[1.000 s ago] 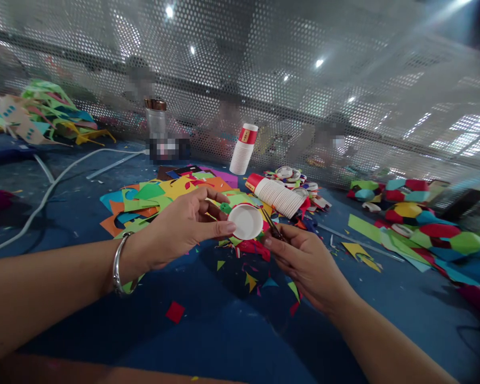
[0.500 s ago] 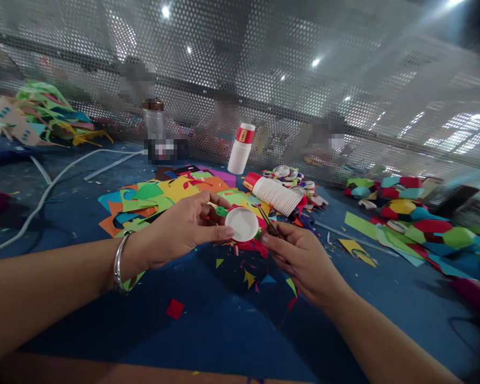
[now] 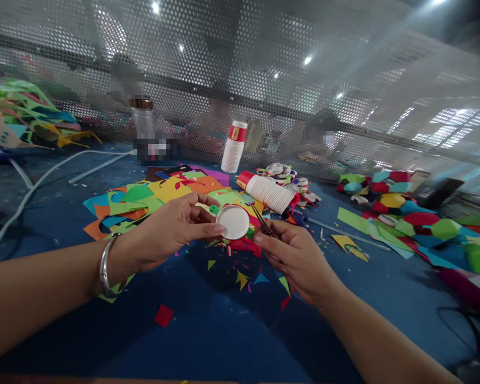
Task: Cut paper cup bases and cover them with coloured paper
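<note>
A small white paper disc (image 3: 232,222), round with a raised rim like a cut-off cup bottom, is held on edge above the blue surface (image 3: 208,330), near the middle of the scene, its flat face turned toward the camera. Its left rim is pinched. A pair of small scissors (image 3: 261,222) with thin dark blades is held just right of the disc, tips pointing up and far-left, close to the disc's right rim.

Cup stacks (image 3: 269,193), paper scraps (image 3: 152,194), perhaps jar (image 3: 141,120).
</note>
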The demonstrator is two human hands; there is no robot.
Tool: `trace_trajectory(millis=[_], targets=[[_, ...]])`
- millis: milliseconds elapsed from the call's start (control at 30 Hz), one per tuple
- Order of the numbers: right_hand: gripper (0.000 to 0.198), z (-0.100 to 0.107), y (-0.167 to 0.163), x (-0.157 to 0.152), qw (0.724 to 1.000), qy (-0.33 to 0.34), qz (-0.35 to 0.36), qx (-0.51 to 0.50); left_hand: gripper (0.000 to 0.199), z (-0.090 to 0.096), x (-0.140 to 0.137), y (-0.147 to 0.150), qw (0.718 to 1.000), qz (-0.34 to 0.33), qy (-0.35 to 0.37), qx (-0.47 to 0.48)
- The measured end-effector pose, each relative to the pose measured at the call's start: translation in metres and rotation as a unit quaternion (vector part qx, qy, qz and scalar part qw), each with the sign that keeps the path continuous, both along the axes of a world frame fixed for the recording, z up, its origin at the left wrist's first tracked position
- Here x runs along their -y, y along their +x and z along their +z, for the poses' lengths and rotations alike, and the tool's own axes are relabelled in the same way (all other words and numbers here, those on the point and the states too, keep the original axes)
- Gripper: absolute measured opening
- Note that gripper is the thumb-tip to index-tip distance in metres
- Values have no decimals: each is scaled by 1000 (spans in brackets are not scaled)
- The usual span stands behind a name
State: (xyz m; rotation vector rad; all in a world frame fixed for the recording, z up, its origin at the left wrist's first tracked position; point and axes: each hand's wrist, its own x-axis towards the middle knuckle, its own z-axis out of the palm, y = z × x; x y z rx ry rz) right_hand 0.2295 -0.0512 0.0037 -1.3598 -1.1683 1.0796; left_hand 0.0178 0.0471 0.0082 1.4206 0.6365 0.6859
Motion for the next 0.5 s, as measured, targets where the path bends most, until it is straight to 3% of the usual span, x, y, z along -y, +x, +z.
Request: trace_trajectory(millis=[500], targets=[[23,-6,9,-5,997,3,35,62,48,-3,-13,-2,998,-49,16,-47]])
